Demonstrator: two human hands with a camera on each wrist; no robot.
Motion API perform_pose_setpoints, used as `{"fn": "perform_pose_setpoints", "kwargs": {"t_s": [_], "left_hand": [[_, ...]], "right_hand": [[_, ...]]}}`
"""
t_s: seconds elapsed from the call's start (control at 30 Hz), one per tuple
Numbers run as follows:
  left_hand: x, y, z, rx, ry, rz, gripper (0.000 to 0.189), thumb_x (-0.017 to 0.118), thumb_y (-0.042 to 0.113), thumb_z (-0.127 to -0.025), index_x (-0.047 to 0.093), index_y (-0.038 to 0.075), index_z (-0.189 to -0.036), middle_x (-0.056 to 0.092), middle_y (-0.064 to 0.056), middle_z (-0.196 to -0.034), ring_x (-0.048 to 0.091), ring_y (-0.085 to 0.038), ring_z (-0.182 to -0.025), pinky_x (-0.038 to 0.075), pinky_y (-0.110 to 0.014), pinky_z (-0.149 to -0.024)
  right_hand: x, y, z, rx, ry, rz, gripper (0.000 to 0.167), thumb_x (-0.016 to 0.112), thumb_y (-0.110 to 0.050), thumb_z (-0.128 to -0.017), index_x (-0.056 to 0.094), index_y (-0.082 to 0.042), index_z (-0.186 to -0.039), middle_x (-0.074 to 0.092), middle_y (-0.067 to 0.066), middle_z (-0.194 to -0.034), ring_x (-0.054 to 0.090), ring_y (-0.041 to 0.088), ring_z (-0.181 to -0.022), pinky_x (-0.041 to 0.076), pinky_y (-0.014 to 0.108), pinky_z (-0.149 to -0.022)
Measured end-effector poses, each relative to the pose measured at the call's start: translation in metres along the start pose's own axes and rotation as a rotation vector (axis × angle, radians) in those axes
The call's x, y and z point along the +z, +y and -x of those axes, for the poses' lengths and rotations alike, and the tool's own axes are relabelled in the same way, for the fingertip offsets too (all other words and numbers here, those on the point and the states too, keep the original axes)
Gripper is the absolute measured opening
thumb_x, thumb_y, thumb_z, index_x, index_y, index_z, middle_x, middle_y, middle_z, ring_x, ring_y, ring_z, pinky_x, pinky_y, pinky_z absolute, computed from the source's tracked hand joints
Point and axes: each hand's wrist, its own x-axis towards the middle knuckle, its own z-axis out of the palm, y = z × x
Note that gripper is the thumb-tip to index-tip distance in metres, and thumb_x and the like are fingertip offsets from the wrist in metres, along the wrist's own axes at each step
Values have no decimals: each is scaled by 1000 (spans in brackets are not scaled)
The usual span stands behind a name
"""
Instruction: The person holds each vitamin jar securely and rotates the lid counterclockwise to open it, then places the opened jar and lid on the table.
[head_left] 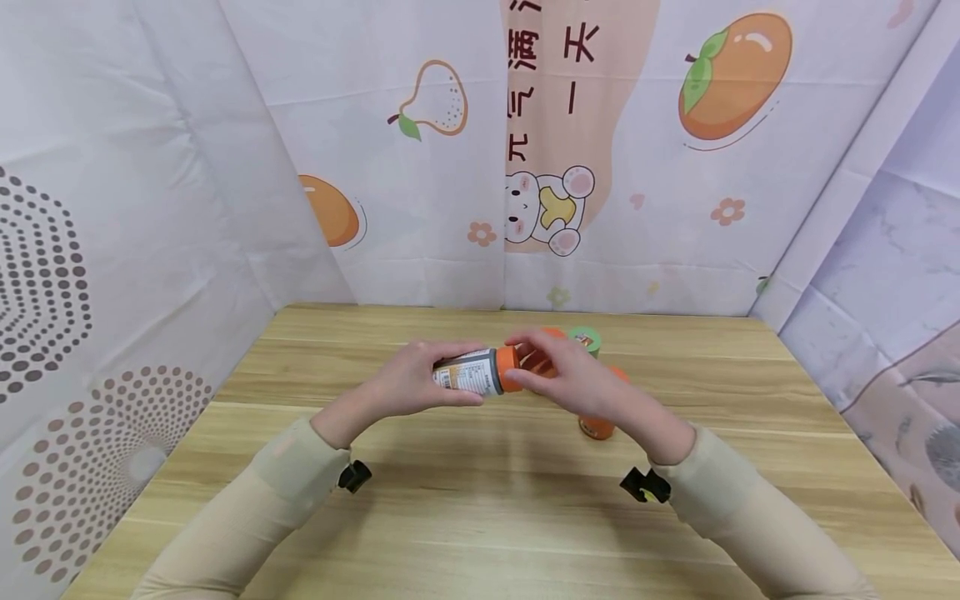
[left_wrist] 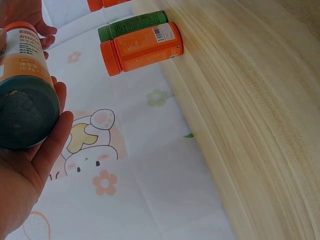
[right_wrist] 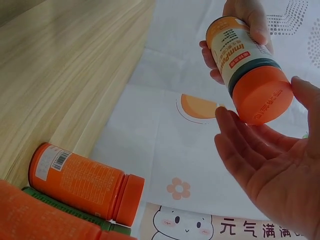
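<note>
1. Evidently the white-labelled bottle (head_left: 468, 372) is the focus of the work: it is held in the air above the wooden table (head_left: 465, 517), roughly on its side, between the two hands.
2. The left hand (head_left: 405, 379) is clamped on that bottle's body, thumb on one side and fingers on the other. Gripping back towards the base probably serves to leave the other end bare.
3. That end carries an orange cap (head_left: 509, 369), seated on the bottle and turned towards the right hand (head_left: 573, 375). The sideways pose seems chosen so that the cap comes within easy reach of those fingers.
4. Thumb and fingers of the right hand are apart, spread about the cap rather than clamped on it; I cannot tell for sure whether a fingertip touches.
5. Right of the held bottle and beyond it, a green bottle (head_left: 585, 337) and an orange bottle (head_left: 553, 332) stand just beside each other. A nearer orange bottle (head_left: 597, 427), partly hidden by the right hand, stands to the held bottle's right. Grouping them on that side presumably keeps them away from the left arm.
</note>
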Motion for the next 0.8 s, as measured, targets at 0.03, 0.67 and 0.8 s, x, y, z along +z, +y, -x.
{"fn": "perform_pose_setpoints", "kwargs": {"t_s": [0.03, 0.67, 0.8], "left_hand": [[0, 0, 0, 4, -2, 1, 63, 81, 40, -78, 60, 18, -133, 67, 2, -104, 60, -14, -83, 54, -30, -69], [0, -2, 1, 17, 4, 16, 64, 83, 37, -77, 60, 16, -134, 67, 0, -105, 61, -14, -84, 54, -30, -70], [0, -2, 1, 8, 8, 17, 64, 82, 38, -77, 60, 18, -134, 67, 1, -103, 60, -15, -83, 53, -31, -69]], "right_hand": [[0, 0, 0, -6, -2, -1, 43, 67, -29, -94, 54, -8, -129, 61, 3, -107, 61, 17, -95, 52, 35, -81], [2, 7, 2, -268, 98, 73, 54, 84, -11, -77, 59, -7, -124, 60, 1, -115, 55, 15, -93, 51, 30, -80], [4, 10, 2, -352, 126, 69, 56, 84, -6, -75, 58, -7, -125, 60, 1, -119, 53, 18, -97, 50, 33, -82]]}}
